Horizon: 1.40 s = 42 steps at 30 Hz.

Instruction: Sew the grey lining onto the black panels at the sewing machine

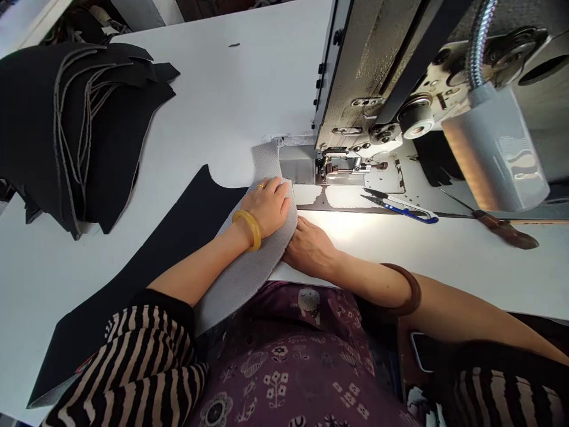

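Observation:
My left hand (pixel 265 207), with a yellow bangle at the wrist, lies over a grey mesh-backed fabric piece (pixel 235 287), its bent fingers gripping it near the upper right edge. At that piece's right edge, my right hand (pixel 311 246) is closed on the border; several of its fingertips are hidden beneath the cloth. A narrow grey end (pixel 265 159) of fabric reaches up beside the sewing machine's needle area (pixel 331 169). Under and left of my left arm stretches a long black fabric panel (pixel 164 237). Both hands are left of and below the presser foot.
A stack of black fabric pieces (pixel 111 136) lies at the left on the white table (pixel 213 95). Blue-handled thread snips (pixel 404 209) and a wooden-handled awl (pixel 502 228) lie at the right. The lamp (pixel 498 151) hangs low over that side.

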### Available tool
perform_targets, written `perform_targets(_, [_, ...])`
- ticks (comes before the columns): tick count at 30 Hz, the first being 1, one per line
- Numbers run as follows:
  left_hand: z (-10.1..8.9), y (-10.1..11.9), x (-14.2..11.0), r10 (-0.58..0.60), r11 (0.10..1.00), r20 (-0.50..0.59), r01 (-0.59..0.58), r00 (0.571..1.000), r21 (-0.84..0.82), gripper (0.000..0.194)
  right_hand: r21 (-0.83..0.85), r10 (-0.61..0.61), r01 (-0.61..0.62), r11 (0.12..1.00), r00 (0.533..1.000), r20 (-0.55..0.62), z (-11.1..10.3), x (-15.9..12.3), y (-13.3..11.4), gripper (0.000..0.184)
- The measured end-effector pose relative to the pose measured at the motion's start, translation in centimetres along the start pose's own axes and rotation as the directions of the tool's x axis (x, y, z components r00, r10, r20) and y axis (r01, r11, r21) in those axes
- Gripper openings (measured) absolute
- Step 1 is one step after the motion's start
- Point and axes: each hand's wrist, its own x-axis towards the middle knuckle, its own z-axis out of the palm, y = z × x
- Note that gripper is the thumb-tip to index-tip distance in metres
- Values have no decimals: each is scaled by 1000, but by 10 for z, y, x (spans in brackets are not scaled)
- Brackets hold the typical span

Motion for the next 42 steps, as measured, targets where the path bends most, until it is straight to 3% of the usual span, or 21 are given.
perform_targets(4, [3, -3, 1, 9, 1000, -24, -9, 1000, 0, 34, -5, 27, -27, 1000, 999, -17, -2, -1, 0, 22])
perform_targets(9, [3, -1, 1, 6, 1000, -7, -6, 1000, -3, 34, -64, 78, -71, 995, 991, 108, -14, 2, -7, 21])
perform_targets(20, [-2, 26, 32, 136, 989, 68, -132, 988, -61, 36, -192, 164, -132, 972, 973, 164, -27, -15, 10, 28])
perform_targets(28, [-4, 36, 48, 167, 983, 90, -159, 982, -90, 35, -214, 238, -207, 955, 963, 130, -25, -21, 22, 30])
perform_targets(36, [-4, 36, 50, 166, 984, 113, -158, 980, -79, 39, -173, 263, -234, 957, 950, 167, -27, -20, 22, 30])
perform_targets(42, [-7, 37, 52, 162, 985, 121, -152, 979, -86, 38, -186, 255, -234, 954, 961, 102, -23, -22, 23, 28])
